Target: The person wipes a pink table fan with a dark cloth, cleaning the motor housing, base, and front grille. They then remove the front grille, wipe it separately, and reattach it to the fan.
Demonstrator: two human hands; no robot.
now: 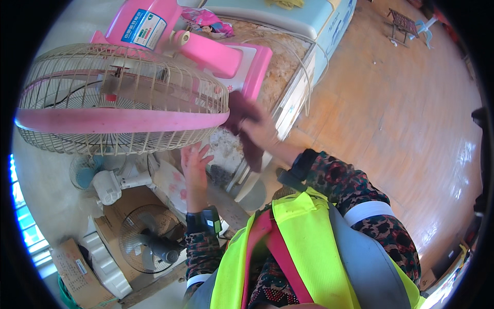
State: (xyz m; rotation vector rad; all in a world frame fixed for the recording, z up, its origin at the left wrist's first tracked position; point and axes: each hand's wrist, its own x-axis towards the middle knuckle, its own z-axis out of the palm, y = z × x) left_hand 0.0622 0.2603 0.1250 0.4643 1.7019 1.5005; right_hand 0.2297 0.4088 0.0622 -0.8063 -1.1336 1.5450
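Observation:
A large fan [123, 121] with a pink rim band and a cream wire cage fills the upper left. My right hand [261, 131], slightly blurred, grips a dark maroon cloth [252, 152]. The upper part of that cloth lies against the right end of the fan's rim, and its lower part hangs down. Just under the cage, near its right side, my left hand [195, 162] has its fingers spread and holds nothing. Whether its fingertips touch the wires I cannot tell.
The pink fan base [257, 69] rests on a worn brown surface beside a pale blue-white chest [288, 18]. Below left are a white fan [108, 186], a black fan [154, 242] and cardboard boxes [74, 273]. A small folding stool [403, 24] stands on the wooden floor [381, 118].

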